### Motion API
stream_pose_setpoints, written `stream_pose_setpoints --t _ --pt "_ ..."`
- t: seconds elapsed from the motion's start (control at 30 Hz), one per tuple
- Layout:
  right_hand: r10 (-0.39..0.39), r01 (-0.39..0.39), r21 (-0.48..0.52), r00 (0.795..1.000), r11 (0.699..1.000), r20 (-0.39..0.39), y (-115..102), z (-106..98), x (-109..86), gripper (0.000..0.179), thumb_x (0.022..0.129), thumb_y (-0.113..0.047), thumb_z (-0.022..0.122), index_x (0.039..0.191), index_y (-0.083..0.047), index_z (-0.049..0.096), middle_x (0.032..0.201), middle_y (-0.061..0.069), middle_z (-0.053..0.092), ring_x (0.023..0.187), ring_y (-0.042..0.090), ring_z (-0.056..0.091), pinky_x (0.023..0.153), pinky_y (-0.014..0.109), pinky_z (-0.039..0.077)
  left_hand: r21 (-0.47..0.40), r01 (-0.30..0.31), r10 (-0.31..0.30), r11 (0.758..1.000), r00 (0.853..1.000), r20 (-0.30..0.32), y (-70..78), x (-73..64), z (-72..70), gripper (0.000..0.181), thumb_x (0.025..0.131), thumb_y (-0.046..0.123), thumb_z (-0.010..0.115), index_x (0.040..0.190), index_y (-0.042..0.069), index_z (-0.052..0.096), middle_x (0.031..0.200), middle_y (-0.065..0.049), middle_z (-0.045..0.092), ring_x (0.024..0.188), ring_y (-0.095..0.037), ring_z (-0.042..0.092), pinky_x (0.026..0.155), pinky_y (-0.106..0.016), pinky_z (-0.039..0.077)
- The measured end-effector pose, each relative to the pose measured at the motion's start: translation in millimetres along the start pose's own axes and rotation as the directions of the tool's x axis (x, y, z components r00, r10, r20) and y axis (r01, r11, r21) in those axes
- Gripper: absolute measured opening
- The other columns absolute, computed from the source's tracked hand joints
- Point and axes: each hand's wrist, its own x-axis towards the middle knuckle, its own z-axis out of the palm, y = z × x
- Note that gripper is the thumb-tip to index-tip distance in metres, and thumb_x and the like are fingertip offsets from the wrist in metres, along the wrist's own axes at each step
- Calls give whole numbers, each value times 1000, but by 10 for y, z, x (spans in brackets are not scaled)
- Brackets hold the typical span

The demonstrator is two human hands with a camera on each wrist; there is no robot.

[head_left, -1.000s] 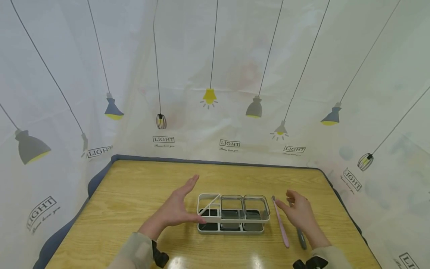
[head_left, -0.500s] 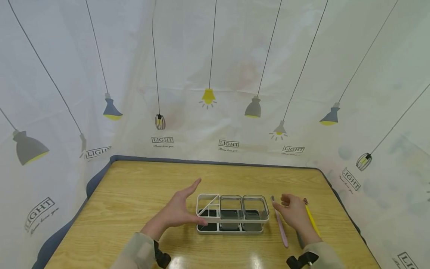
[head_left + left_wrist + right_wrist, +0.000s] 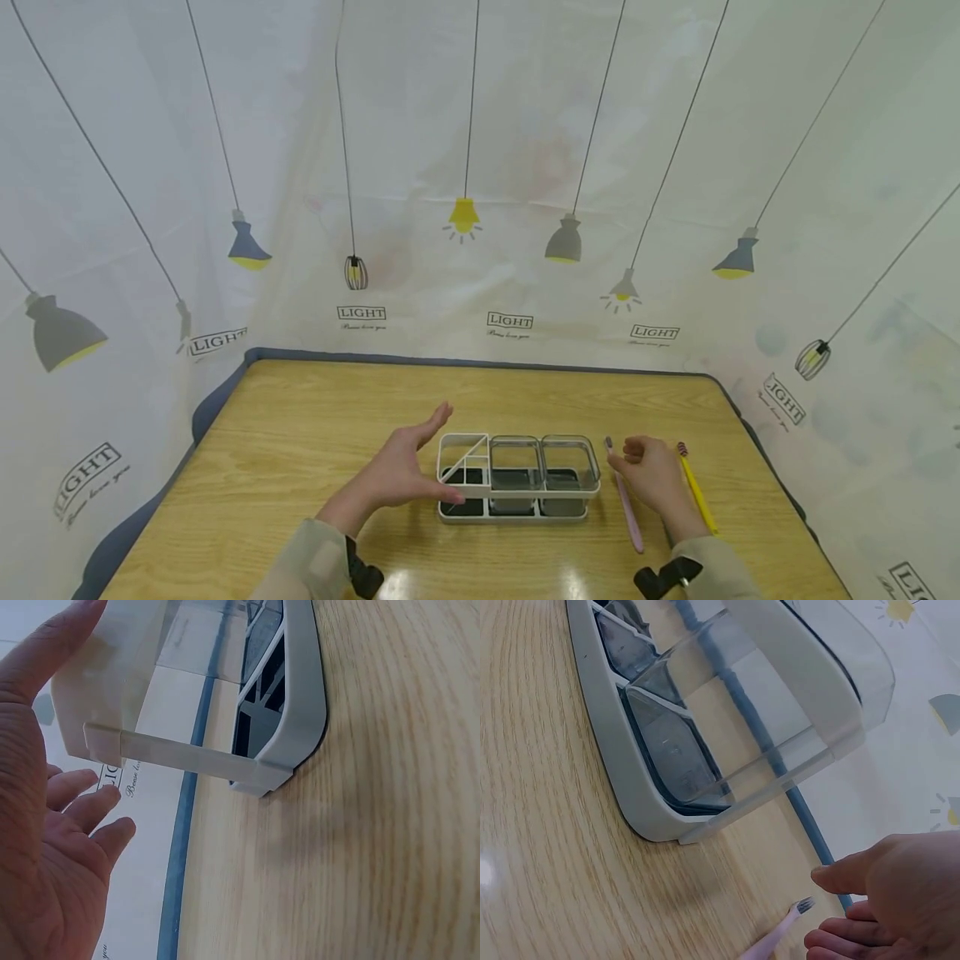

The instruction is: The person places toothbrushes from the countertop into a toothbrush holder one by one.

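In the head view a white toothbrush holder (image 3: 517, 493) stands on the table, with a divided section at left and two clear cups (image 3: 570, 460) beside it. My left hand (image 3: 401, 471) is at its left end, fingers spread and thumb over the upper rim's front corner. Just right of the holder lies a pink toothbrush (image 3: 628, 512), bristles pointing away. My right hand (image 3: 656, 471) hovers by its head, fingers loosely curled with nothing in them. A yellow toothbrush (image 3: 699, 492) lies right of that hand. A dark grey toothbrush is mostly hidden beneath the right wrist.
The wooden table (image 3: 337, 392) has a blue edge along its back and sides. Behind it hangs a pale curtain (image 3: 420, 125) printed with lamps. A black camera mount (image 3: 363, 575) sits on the left wrist, another (image 3: 667, 577) on the right.
My right hand has shifted a little left and down, bringing the yellow toothbrush into sight and covering most of the grey one. The left hand and the holder have barely moved.
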Motion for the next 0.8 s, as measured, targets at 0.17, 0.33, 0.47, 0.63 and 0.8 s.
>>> stream_pose_setpoints --t 0.17,0.33,0.47,0.63,0.8 --pt "26 -27 24 1000 999 9 31 51 38 51 99 -12 74 133 22 57 124 37 65 114 49 67 91 53 60 -39 1 0 999 1000 12 -7 3 5 126 70 42 101 168 13 27 171 -1 27 156 -30 28 122 -54 32" --pt "44 -44 25 999 999 -18 61 82 67 42 97 -11 75 123 20 64 113 31 70 105 45 70 84 49 62 -80 11 -9 997 1000 21 -16 6 8 114 72 38 100 165 14 38 168 -2 35 153 -28 35 120 -53 36" --pt "66 -65 24 997 998 -35 77 102 93 37 96 -10 76 118 18 66 106 26 71 98 40 71 78 46 62 -105 22 -19 994 999 29 -28 3 9 110 73 37 100 163 10 42 162 -9 46 147 -32 45 117 -55 40" --pt "79 -78 23 996 997 -37 78 127 129 37 95 -10 76 117 18 67 102 23 72 94 36 71 78 45 62 -105 57 -54 993 998 29 -32 -7 6 106 72 38 101 159 8 49 159 -15 49 140 -38 53 112 -54 46" --pt "81 -80 23 996 997 -39 55 146 145 36 92 -10 77 113 18 68 97 20 73 90 33 71 76 45 63 -92 76 -74 993 997 23 -38 0 3 104 71 39 101 157 8 52 157 -13 51 138 -35 56 110 -51 48"
